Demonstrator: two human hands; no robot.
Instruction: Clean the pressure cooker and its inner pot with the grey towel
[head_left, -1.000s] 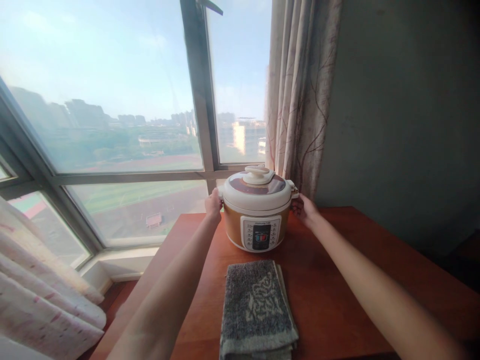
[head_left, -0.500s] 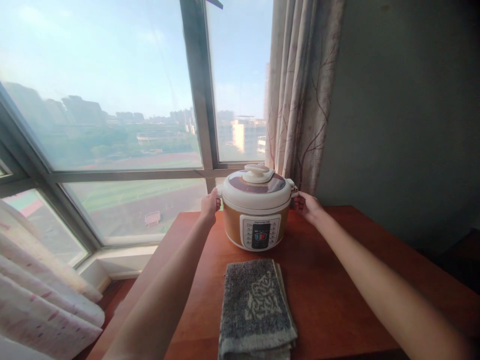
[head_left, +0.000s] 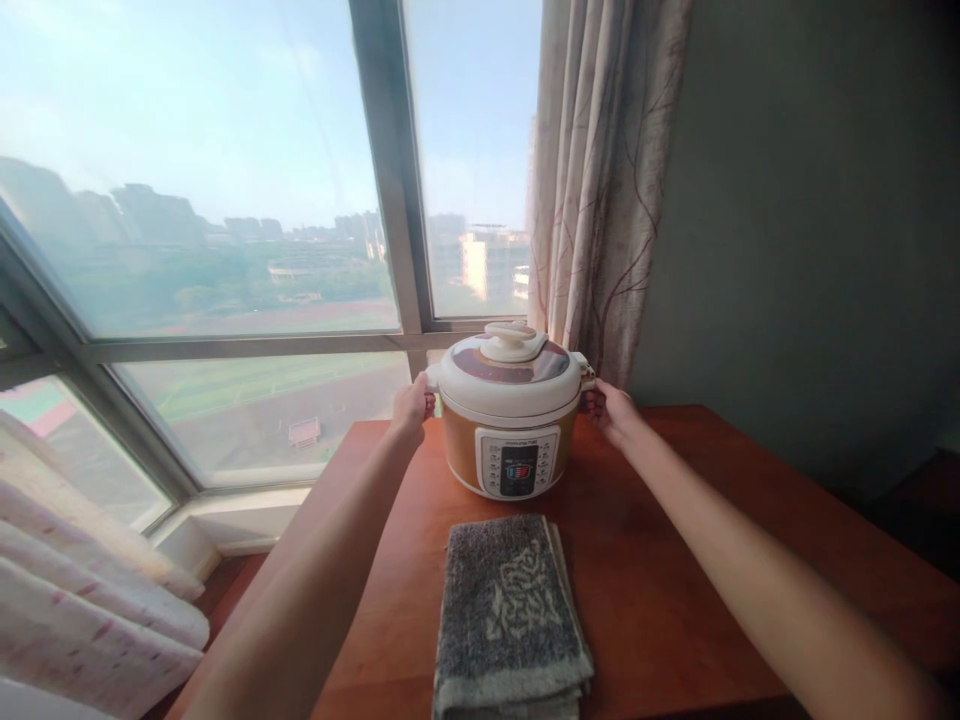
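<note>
both bare arms stretch straight out toward the far side, spread slightly apart. the left hand (head_left: pixel 411 408) is curled, knuckles up, fingers turned inward to the right. the right hand (head_left: pixel 611 412) mirrors it, fingers bent inward to the left, wrist level with the forearm.

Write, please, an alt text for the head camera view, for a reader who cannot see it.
Two bare arms reach forward; the left hand and right hand hold the sides of a cream and orange electric cooker on a red-brown wooden table. A folded grey towel lies nearer; behind are a window and curtain.
</note>
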